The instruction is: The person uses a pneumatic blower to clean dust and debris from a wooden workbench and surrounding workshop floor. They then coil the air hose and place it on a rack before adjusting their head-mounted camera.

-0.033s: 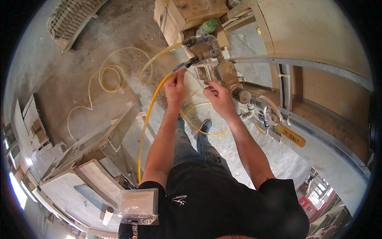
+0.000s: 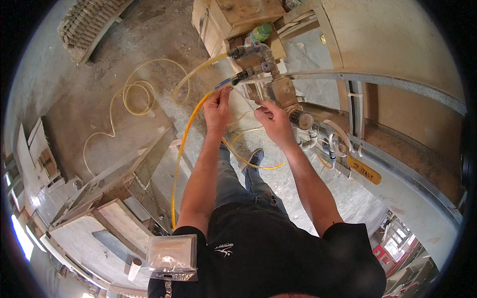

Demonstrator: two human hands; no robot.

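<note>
The left hand (image 2: 216, 115) is grasping the yellow hose (image 2: 189, 123). The right hand (image 2: 274, 123) is curling inward, its hold unclear.

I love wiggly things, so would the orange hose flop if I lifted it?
Probably bendy but a bit springy: the orange hose makes a smooth curve. It's likely light for its length, because it looks thin.

up top: green bottle (image 2: 259, 33) near a wooden box (image 2: 251, 17) | top left: curved thing with bumpy brown rows (image 2: 92, 26) | far left: some flat boards (image 2: 42, 151) | low right: something red (image 2: 382, 256), maybe a stool, too small to tell
</note>
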